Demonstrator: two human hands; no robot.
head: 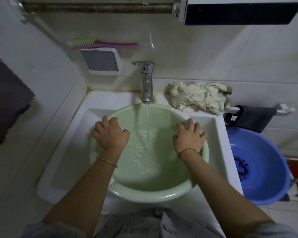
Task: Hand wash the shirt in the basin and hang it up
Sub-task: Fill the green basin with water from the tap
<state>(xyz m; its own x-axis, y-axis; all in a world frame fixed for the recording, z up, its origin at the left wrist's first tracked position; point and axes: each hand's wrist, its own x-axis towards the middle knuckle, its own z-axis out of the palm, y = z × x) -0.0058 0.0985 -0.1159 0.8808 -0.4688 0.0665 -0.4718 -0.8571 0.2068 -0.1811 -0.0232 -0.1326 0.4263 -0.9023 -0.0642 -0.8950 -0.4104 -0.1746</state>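
While water runs into it, we hold the green basin [151, 188] by its rim, one hand on each side. Nearest us, our grey shirt front [144, 224] fills the bottom of the view, and both bare forearms reach forward over the basin's near edge. Our left hand [110, 133] rests on the left rim with a gold bangle [106, 161] at the wrist; its fingers [100, 125] are spread and curl over the outer edge, thumb inside the bowl. Our right hand [189, 137] grips the right rim likewise, fingers [190, 123] splayed over the edge, a dark thread bracelet [187, 150] on the wrist. Between our thumbs the water is shallow, rippled and frothy where the stream lands. The basin sits inside the white sink [64, 152]. Beyond our fingertips the chrome tap [147, 81] stands at the back of the sink, its stream falling into the basin. Past our right fingers, on the back ledge, lies the shirt [199, 98]: a crumpled cream heap with thin green lines, dry-looking, apart from the basin. Right of our right hand, a blue basin [258, 169] sits lower down. On the wall beyond our left fingers are a white soap holder [101, 60] and a green and pink brush [100, 43].
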